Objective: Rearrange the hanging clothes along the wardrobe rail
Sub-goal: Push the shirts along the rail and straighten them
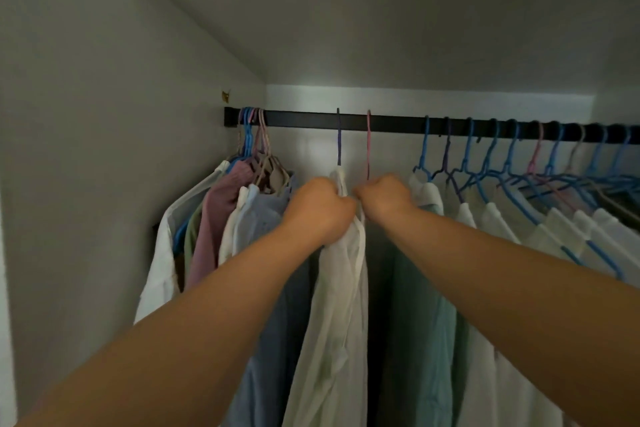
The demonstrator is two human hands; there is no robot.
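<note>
Clothes hang along a black rail [311,122] that runs from the left wall [86,149] of the wardrobe off to the right edge of view. At the left end a tight bunch of hangers [254,135] carries a white shirt [162,253], a mauve top [214,218] and a blue garment [273,322], pressed close together against the wall. In the open middle stretch two hangers stand apart from the rest: a dark blue hook [338,135] holding a thin white shirt [339,305], and a pink hook [368,142] just to its right. Below the pink hook hangs a green shirt [426,322], though the hand hides where they would join. Both hands meet at the collar of the thin white shirt: the left hand [320,208] has its grip closed round the cloth at the shoulder, and the right hand [384,196] is curled beside it, its fingers turned away, so I cannot tell what they pinch. To the right about ten hangers [512,149], mostly blue with a couple pink, sit evenly spaced and carry pale shirts [502,225]. A small yellowish fitting [226,96] sits on the wall above the rail end.
</note>
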